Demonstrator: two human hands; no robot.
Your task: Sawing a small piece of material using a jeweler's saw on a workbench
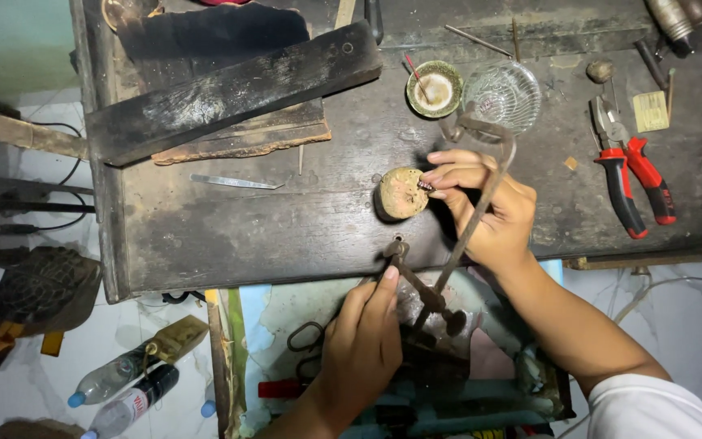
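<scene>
Your left hand (363, 341) sits lowest and closest, closed around the handle end of a metal saw frame (457, 236) just off the front edge of the dark wooden workbench (229, 236). From that grip the frame runs up and away, across your right hand, and its bend ends near a clear glass bowl (504, 96). Your right hand (485, 207) is curled narrow, fingertips pinching a small metal piece (426, 186) against a round wooden block (400, 193) that rests on the bench near its front edge. The piece is too small to make out in detail.

Around you, a little round dish (435, 89) with a red-tipped stick in it stands just left of the glass bowl. Red-handled pliers (631, 175) lie well to the right, clear of both hands. A long black plank (233, 91) lies slantwise over the back left of the bench, and a thin metal blade (233, 182) lies flat in front of it. Below the bench edge, scissors (306, 349) lie in a cluttered tray just beside your left hand, and plastic bottles (123, 386) lie on the floor to the left.
</scene>
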